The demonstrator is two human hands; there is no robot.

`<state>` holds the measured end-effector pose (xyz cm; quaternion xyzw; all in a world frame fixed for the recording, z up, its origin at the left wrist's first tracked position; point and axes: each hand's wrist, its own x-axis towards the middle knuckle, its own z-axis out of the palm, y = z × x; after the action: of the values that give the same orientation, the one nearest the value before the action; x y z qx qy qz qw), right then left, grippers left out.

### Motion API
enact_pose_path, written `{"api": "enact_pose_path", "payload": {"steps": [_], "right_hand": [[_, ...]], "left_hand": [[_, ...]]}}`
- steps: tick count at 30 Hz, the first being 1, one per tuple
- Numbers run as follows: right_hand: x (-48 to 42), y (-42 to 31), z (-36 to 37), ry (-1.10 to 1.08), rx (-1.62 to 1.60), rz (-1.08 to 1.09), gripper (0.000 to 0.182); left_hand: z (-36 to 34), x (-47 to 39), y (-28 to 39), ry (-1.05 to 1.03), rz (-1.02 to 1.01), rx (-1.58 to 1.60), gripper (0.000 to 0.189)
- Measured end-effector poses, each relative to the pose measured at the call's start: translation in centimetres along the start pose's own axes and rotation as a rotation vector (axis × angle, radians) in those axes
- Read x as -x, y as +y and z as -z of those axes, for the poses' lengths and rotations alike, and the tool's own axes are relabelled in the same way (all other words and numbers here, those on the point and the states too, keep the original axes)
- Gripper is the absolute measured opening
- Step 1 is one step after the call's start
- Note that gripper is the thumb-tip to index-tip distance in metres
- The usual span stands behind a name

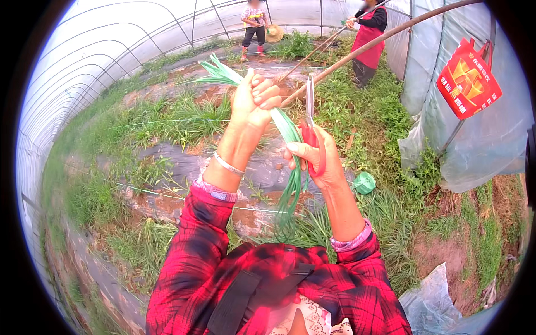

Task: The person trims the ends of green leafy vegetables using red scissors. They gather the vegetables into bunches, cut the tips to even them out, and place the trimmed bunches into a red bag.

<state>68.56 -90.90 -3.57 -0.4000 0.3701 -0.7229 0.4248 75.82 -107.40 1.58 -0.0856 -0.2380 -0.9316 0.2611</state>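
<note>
A bundle of green plastic twine strands (287, 125) runs through my left hand (256, 98), which is closed in a fist around it. One end of the bundle fans out past the fist at the upper left. My right hand (320, 157) carries red-handled scissors (310, 102) with their blades pointing up and away from me. Its thumb and fingers also pinch the strands below the left fist. From there the loose ends hang down in front of my plaid shirt. Whether the scissor blades are fully closed is hard to make out.
A ball of green twine (364, 183) lies on the grass at right. A slanting pole (377, 39) crosses ahead. A red bag (469, 79) hangs by the plastic sheeting. Two people, one in a red apron (368, 39), stand beyond black mulch film (176, 161) and weeds.
</note>
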Motion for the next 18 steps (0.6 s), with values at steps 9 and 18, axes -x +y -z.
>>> {"api": "enact_pose_path", "payload": {"steps": [9, 18], "right_hand": [[1.6, 0.9, -1.6, 0.043, 0.041, 0.143, 0.022], [1.8, 1.2, -2.4, -0.02, 0.181, 0.084, 0.02]], "left_hand": [[2.7, 2.3, 0.0, 0.051, 0.096, 0.478, 0.042], [6.8, 5.2, -1.6, 0.133, 0.137, 0.645, 0.029]]}}
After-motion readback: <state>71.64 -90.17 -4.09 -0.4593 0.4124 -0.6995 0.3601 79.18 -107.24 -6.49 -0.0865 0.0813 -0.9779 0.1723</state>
